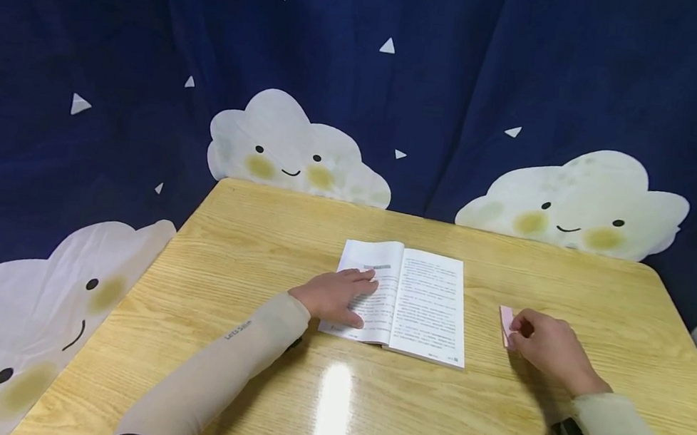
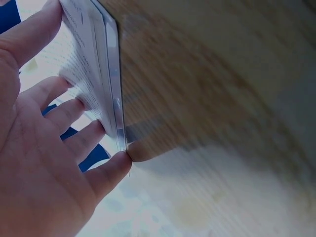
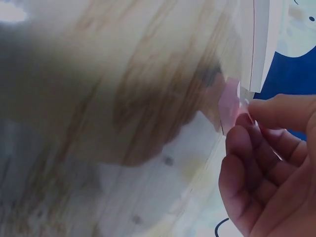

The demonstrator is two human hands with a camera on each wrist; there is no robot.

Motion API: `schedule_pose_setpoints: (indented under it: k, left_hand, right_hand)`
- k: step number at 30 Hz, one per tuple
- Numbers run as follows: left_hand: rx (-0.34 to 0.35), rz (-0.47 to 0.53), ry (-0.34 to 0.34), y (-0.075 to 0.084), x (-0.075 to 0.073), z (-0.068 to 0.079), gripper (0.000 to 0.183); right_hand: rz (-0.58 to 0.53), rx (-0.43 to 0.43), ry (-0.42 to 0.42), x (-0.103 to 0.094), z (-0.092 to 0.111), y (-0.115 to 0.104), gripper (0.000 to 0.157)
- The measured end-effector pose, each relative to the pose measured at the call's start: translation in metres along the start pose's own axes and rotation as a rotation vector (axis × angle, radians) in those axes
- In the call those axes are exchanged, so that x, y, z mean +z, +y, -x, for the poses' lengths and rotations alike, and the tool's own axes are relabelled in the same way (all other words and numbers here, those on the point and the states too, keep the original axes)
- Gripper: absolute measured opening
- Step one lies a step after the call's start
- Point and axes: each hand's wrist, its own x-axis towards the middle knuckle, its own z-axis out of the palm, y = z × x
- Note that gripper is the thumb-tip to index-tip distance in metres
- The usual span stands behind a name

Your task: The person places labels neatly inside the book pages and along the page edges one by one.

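Observation:
An open book [image 1: 431, 306] with printed pages lies on the table. My left hand [image 1: 339, 295] rests on its left page with the fingers spread. In the left wrist view, the fingertips of that hand [image 2: 49, 138] touch the page and the little finger reaches the book's edge. Right of the book is a small pad of pink sticky notes [image 1: 505, 318], low on the table. My right hand [image 1: 550, 347] pinches a pink sticky note at the pad between thumb and fingers. The right wrist view shows the pink pad [image 3: 228, 106] just beyond the fingertips, which partly hide the pinched note.
The wooden table [image 1: 241, 255] has a glossy surface with a bright light reflection in front of the book. Behind it hangs a dark blue curtain [image 1: 442, 77] with white clouds and small triangles. A dark wrist device [image 1: 568, 434] sits under the right forearm.

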Motion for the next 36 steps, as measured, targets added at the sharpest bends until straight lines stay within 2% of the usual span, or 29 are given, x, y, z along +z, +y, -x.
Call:
schedule_pose_setpoints:
  k: [7, 17, 30, 36]
  left_hand:
    - [-0.008, 0.012, 0.002, 0.002, -0.001, 0.000, 0.080]
    - [-0.011, 0.001, 0.005, 0.001, -0.001, 0.000, 0.080]
    - [-0.016, 0.011, -0.003, 0.001, 0.000, 0.000, 0.080]
    - [-0.008, 0.011, 0.004, 0.000, -0.001, 0.000, 0.080]
  right_hand:
    - [-0.054, -0.030, -0.040, 0.001, -0.001, 0.001, 0.012]
    - [-0.034, -0.055, -0.026, 0.001, -0.002, 0.004, 0.011]
    - [-0.008, -0.059, -0.098, -0.009, -0.004, 0.015, 0.008]
    - [0.052, -0.122, -0.105, -0.016, -0.007, 0.024, 0.007]
